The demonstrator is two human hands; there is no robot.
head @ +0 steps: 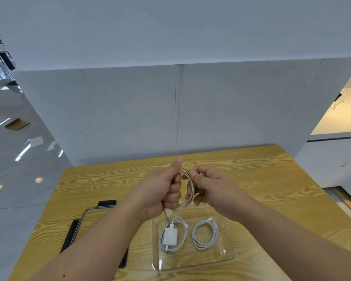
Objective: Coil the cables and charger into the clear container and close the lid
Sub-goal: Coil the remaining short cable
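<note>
Container (233, 252) holds charger (170, 236) and white cable (204, 234); I see left hand (160, 192) and right hand (216, 191) gripping beige cable (188, 186), lid (89, 222) off.

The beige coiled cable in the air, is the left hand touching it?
Touching. Head view shows the left hand gripping loops of the beige coiled cable.

The left forearm (101, 240) and right forearm (282, 230), both bare, reach in from the lower corners and meet above the far edge of the clear rectangular plastic container (232, 254). The left hand (160, 191) is fisted, thumb up, fingers curled round a pale coiled cable (188, 191). The right hand (215, 191), just beside it, pinches the same coil with bent fingers.
</note>
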